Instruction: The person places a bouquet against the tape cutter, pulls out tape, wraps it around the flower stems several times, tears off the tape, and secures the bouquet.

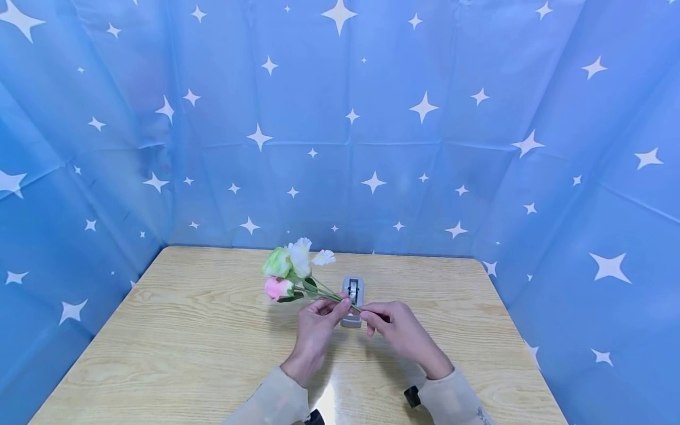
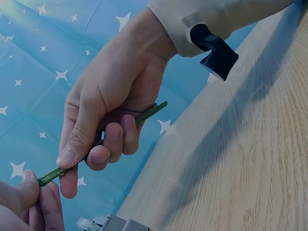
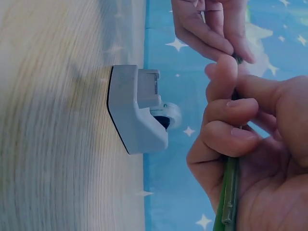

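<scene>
Both hands hold a small bunch of artificial flowers by its green stems [image 3: 228,207]. My left hand [image 1: 314,330] pinches the stems between thumb and fingers, just below the leaves. Further down, my right hand [image 1: 401,330] grips the lower stems. In the left wrist view the cut ends poke out past the curled fingers of the right hand [image 2: 113,101]. The heads point to the upper left: a pale green rose [image 1: 276,262], a white flower [image 1: 300,258] and a pink rose [image 1: 277,288]. A grey tape dispenser [image 1: 351,321] stands behind the hands, partly hidden by them.
Under everything is a light wood table [image 1: 186,330]. Around its back and sides hangs a blue curtain [image 1: 345,165] with white stars. A black band [image 1: 411,396] shows at the right cuff. In the right wrist view the dispenser [image 3: 126,110] stands upright with its tape roll showing.
</scene>
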Demonstrator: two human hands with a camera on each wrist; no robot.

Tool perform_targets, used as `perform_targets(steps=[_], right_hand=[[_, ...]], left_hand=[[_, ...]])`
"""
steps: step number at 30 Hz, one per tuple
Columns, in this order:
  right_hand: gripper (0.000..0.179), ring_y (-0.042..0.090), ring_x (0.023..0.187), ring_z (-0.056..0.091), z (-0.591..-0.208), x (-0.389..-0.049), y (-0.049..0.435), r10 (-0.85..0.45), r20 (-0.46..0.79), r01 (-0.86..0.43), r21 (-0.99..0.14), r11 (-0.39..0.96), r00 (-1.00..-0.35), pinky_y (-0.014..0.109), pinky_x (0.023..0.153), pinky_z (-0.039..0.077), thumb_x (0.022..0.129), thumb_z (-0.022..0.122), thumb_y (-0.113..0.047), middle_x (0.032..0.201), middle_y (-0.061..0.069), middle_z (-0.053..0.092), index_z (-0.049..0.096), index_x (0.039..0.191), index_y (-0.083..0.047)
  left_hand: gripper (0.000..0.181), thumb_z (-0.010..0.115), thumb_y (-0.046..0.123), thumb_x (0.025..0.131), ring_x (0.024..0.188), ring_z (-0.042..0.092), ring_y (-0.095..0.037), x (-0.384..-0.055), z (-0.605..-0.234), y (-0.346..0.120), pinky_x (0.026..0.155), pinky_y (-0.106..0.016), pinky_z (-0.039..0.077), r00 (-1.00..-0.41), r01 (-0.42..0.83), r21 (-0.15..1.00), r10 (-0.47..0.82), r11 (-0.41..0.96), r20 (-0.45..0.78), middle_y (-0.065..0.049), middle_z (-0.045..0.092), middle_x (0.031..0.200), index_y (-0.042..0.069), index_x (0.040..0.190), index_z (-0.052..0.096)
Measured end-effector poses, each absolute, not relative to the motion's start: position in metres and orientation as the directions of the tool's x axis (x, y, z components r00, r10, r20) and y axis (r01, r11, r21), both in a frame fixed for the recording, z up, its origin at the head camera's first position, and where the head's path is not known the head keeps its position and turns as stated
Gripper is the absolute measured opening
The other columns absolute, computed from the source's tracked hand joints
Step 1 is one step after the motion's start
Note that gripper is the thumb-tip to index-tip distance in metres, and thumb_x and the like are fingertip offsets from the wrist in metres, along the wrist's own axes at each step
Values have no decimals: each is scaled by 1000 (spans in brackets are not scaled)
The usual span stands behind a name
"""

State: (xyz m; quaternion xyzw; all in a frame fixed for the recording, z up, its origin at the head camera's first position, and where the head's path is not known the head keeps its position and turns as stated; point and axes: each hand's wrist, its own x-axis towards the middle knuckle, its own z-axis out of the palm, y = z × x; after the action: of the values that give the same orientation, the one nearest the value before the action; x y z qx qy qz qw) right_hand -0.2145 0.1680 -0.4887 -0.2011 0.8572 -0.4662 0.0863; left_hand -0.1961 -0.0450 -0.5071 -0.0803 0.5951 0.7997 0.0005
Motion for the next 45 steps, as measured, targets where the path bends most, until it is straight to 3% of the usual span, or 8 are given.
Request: perform_targets(steps=[7, 14, 19, 22, 32, 37, 40, 45], right_hand=[[25, 3, 61, 46, -490, -215, 168, -384, 40, -235, -847, 477, -923, 21, 58, 39, 117, 72, -22, 89, 17, 83, 87, 136, -15], [26, 5, 63, 51, -491, -216, 167, -337, 44, -217, -843, 492, -940, 21, 59, 42, 113, 79, -22, 89, 11, 85, 87, 136, -13], [25, 18, 78, 74, -491, -215, 166, -313, 55, -213, -841, 498, -948, 22, 63, 51, 111, 81, -22, 94, 12, 88, 88, 134, -13], [25, 26, 85, 79, -491, -215, 166, -310, 56, -212, -840, 499, -949, 23, 64, 55, 111, 82, -22, 96, 12, 89, 88, 133, -13], [31, 25, 76, 72, -491, -217, 168, -401, 51, -269, -818, 509, -915, 25, 67, 58, 122, 65, -29, 93, 15, 82, 87, 116, -8], [24, 15, 75, 70, -493, -218, 168, -395, 56, -274, -806, 524, -917, 23, 65, 56, 119, 70, -22, 93, 11, 84, 88, 126, -7], [22, 22, 82, 74, -494, -219, 168, -359, 46, -244, -814, 528, -932, 23, 66, 56, 116, 74, -21, 96, 8, 87, 88, 129, -11], [20, 29, 86, 77, -493, -219, 166, -320, 36, -208, -828, 521, -947, 23, 64, 54, 114, 78, -22, 101, 9, 89, 90, 128, -14]], left_hand=[[33, 92, 18, 104, 108, 85, -10, -196, -507, -46, 104, -25, 69, -985, -129, 937, -64, -324, -158, -15, 85, 138, -1, 129, 83], [36, 92, 24, 104, 102, 86, -11, -196, -506, -48, 103, -24, 69, -984, -145, 936, -51, -320, -169, -15, 86, 134, 0, 129, 82], [29, 89, 20, 106, 105, 86, -13, -195, -506, -47, 104, -26, 69, -986, -127, 945, -64, -301, -153, -15, 85, 139, 0, 126, 82], [27, 88, 18, 107, 108, 86, -14, -195, -506, -47, 106, -27, 68, -986, -126, 946, -67, -298, -153, -17, 84, 140, 0, 126, 82], [28, 87, 11, 106, 102, 87, -12, -200, -510, -48, 102, -24, 69, -984, -134, 938, -73, -319, -165, -18, 86, 135, -6, 127, 81], [34, 85, 14, 109, 109, 87, -12, -202, -513, -49, 106, -24, 68, -984, -152, 941, -40, -304, -172, -19, 82, 145, -7, 134, 77], [43, 83, 18, 110, 114, 84, -10, -201, -514, -50, 109, -24, 66, -986, -158, 942, -12, -295, -169, -19, 79, 150, -6, 144, 72], [45, 83, 19, 110, 116, 81, -7, -200, -512, -50, 113, -29, 65, -985, -163, 937, -4, -308, -172, -18, 78, 153, -3, 147, 70]])
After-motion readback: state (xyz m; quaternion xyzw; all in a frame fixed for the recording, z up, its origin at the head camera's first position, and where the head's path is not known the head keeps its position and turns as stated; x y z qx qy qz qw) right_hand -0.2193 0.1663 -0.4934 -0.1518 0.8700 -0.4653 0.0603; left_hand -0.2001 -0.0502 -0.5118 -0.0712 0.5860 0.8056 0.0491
